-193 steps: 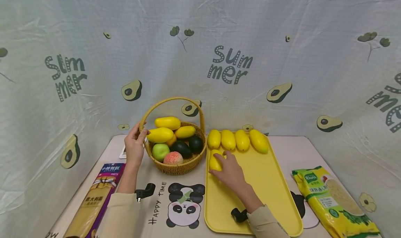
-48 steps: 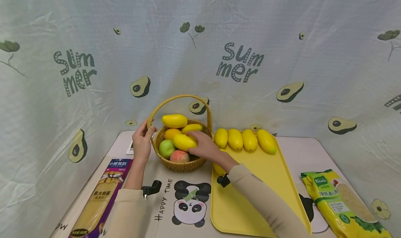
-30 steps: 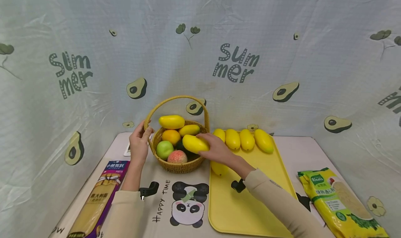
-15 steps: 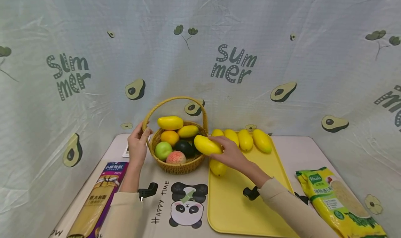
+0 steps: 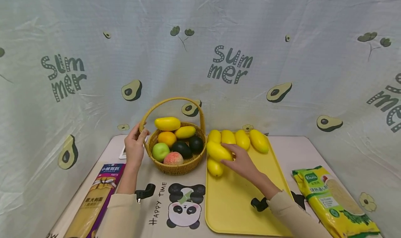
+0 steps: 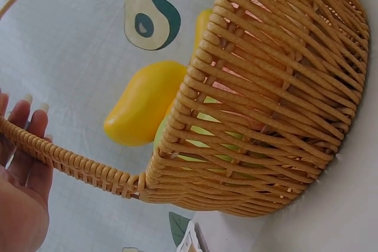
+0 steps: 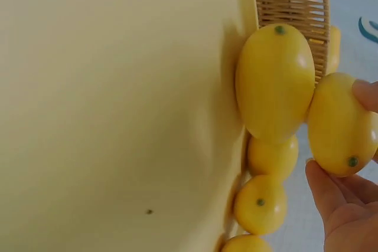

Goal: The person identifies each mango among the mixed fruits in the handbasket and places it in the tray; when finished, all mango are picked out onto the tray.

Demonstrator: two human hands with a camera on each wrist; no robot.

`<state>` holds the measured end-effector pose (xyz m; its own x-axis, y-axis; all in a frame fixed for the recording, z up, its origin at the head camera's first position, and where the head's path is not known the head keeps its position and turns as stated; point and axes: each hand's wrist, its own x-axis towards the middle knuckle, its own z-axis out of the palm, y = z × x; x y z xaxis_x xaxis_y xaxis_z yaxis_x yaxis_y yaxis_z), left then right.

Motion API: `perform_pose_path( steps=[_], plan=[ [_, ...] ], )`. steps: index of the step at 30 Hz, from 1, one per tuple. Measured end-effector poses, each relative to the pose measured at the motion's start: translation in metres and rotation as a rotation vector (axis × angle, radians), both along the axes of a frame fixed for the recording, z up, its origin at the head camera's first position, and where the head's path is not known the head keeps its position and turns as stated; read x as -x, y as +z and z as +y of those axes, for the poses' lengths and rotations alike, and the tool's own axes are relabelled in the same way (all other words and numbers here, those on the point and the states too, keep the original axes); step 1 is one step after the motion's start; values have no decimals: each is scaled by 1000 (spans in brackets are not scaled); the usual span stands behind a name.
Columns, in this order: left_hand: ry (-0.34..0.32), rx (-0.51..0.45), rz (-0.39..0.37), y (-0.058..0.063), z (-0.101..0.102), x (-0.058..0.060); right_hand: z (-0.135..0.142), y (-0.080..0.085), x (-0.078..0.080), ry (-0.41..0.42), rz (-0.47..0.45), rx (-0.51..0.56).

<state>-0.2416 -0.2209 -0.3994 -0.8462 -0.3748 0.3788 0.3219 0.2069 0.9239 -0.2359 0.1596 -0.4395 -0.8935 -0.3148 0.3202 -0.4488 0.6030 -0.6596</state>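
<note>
My right hand (image 5: 239,161) holds a yellow mango (image 5: 219,151) between thumb and fingers, over the left part of the yellow tray (image 5: 247,210). In the right wrist view the held mango (image 7: 341,125) is beside another mango (image 7: 276,81) lying on the tray. Several more mangoes (image 5: 242,139) line the tray's back edge. My left hand (image 5: 134,145) grips the left side of the handle of a wicker basket (image 5: 178,169). Inside the basket are two mangoes (image 5: 167,123), an orange (image 5: 167,139), a green apple (image 5: 160,152), a peach (image 5: 173,158) and two dark avocados (image 5: 181,149).
A long pasta package (image 5: 97,199) lies at the left of the table. To the right of the tray is a yellow-green Knorr bag (image 5: 333,199). A panda print (image 5: 185,208) marks the tabletop before the basket. A patterned curtain (image 5: 175,64) rises behind everything.
My right hand has lifted a mango out of the basket and carried it right, over the tray. Before that it set another mango on the tray. My left hand keeps its grip on the handle.
</note>
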Motion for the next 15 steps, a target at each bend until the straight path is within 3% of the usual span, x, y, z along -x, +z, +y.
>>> perform_pose_path(
  steps=[10,15],
  plan=[
    [-20,-23,-9,1,-2,-1,16,-9,-11,-97,-61,76],
    [-14,-6,-1,0,-2,0,26,-15,-17,-160,-52,51]
  ],
)
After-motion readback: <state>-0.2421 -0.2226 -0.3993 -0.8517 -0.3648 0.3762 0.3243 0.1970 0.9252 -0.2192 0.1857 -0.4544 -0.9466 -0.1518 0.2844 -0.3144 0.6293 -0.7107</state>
